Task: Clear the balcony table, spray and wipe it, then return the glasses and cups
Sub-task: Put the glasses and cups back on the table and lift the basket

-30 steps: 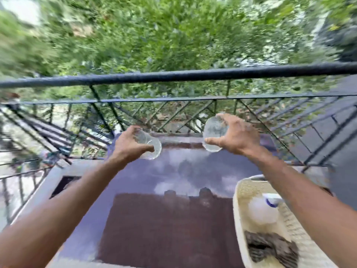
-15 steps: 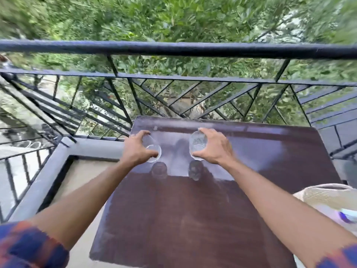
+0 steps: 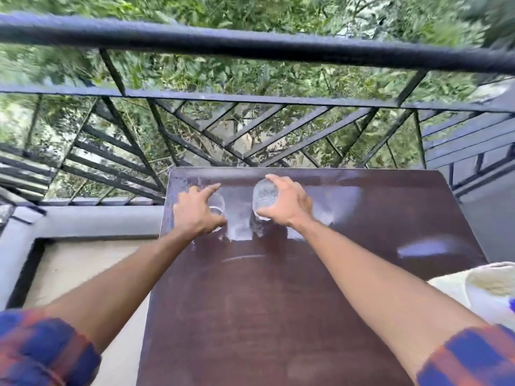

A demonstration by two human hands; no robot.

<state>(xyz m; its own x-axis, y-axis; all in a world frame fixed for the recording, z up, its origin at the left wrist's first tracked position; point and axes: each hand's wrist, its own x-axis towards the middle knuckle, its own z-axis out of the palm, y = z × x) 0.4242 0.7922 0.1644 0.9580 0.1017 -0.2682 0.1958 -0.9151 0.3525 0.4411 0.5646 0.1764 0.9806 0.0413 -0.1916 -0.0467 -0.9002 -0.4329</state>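
1. Curled fingers of the left hand [image 3: 195, 214] grip one clear round glass tumbler [image 3: 216, 204]. The right hand [image 3: 289, 207] clasps a second clear tumbler [image 3: 264, 194].
2. Both tumblers are side by side, apart, at the far end of the glossy dark-brown rectangular table [image 3: 278, 302], near the black metal railing [image 3: 250, 48].
3. One cream woven basket [image 3: 496, 277] overlaps the table's right edge.

The left hand [image 3: 195, 211] covers most of the left glass [image 3: 218, 204]. The right hand [image 3: 287, 206] hides the near side of the right glass [image 3: 264, 192]. Whether either base touches the table [image 3: 278, 302] cannot be told. By the table's near right corner, the frame's edge cuts off a basket [image 3: 446, 282].
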